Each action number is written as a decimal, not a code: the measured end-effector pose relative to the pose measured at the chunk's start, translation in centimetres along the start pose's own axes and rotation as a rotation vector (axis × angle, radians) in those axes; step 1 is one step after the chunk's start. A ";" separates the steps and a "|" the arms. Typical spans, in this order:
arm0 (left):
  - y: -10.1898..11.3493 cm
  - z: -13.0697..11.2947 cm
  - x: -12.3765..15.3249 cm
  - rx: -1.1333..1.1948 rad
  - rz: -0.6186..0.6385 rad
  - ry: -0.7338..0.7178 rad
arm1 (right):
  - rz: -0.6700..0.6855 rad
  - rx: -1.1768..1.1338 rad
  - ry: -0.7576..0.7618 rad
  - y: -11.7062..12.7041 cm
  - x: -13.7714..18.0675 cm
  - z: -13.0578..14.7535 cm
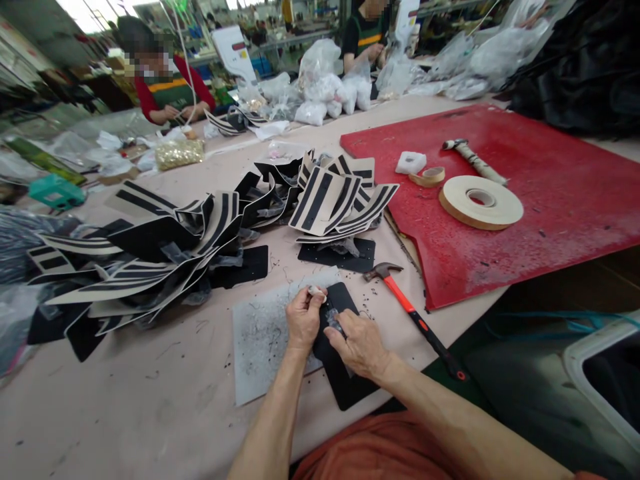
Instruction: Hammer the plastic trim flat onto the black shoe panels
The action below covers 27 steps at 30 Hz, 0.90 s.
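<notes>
A flat black piece (345, 373) lies on a scuffed grey work mat (260, 340) near the table's front edge. My left hand (303, 319) is closed in a pinch on a small whitish thing at the piece's top left corner. My right hand (361, 345) rests on the middle of the black piece, its fingers curled and pressed around something small and greyish that I cannot make out. A hammer with an orange and black handle (416, 318) lies just to the right of my hands.
Piles of black and beige striped cut pieces (150, 253) cover the table's left and middle. A red board (550, 193) at the right carries tape rolls (481, 202) and a second hammer (474, 160). Two other people work at the far side among plastic bags.
</notes>
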<state>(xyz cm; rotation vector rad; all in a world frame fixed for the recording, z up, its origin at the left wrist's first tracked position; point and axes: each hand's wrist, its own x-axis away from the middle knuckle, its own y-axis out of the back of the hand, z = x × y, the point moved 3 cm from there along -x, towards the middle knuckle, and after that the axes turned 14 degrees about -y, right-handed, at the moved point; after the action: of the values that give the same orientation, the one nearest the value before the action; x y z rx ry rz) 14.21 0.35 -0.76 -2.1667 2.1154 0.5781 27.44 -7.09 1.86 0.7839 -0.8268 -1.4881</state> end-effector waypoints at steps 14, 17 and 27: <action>-0.4 -0.5 0.5 -0.198 -0.006 -0.151 | 0.067 -0.017 -0.035 0.6 0.2 0.1; -0.5 -1.0 1.1 -0.275 0.017 -0.264 | 0.034 -0.084 0.015 2.6 -0.1 -1.4; -0.7 -0.9 0.9 -0.275 0.133 -0.323 | 0.051 0.027 -0.481 6.7 0.0 -12.6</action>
<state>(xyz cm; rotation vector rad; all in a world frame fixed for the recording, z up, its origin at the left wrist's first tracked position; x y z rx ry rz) 15.08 -0.78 -0.37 -1.8925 2.1115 1.2047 41.66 -8.13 1.04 0.4199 -1.2165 -1.6476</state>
